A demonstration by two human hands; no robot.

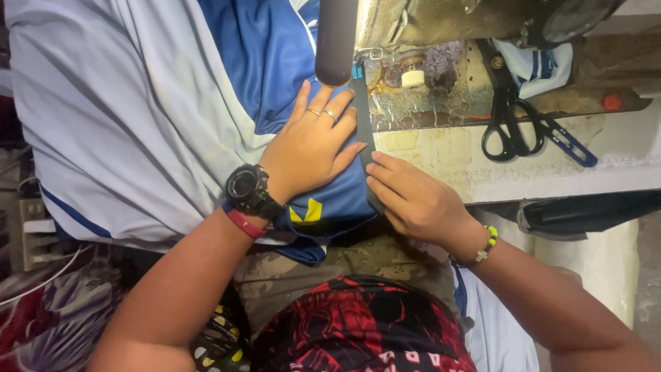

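My left hand (311, 147) lies flat, fingers spread, on a blue and light-grey garment (158, 103) spread over the sewing machine bed, pressing it down just below the machine's dark head (337, 38). A black watch and a red band sit on that wrist. My right hand (413, 200) pinches the lower end of a dark narrow strip (363, 117) that runs along the garment's right edge up toward the needle area. A beaded bracelet circles the right wrist.
Black scissors (508, 120) and a small blue-handled snipper (568, 145) lie on the worn machine table (551, 169) to the right. A white bobbin (412, 77) sits by the needle plate. Folded blue-white cloth (537, 65) rests at the back right.
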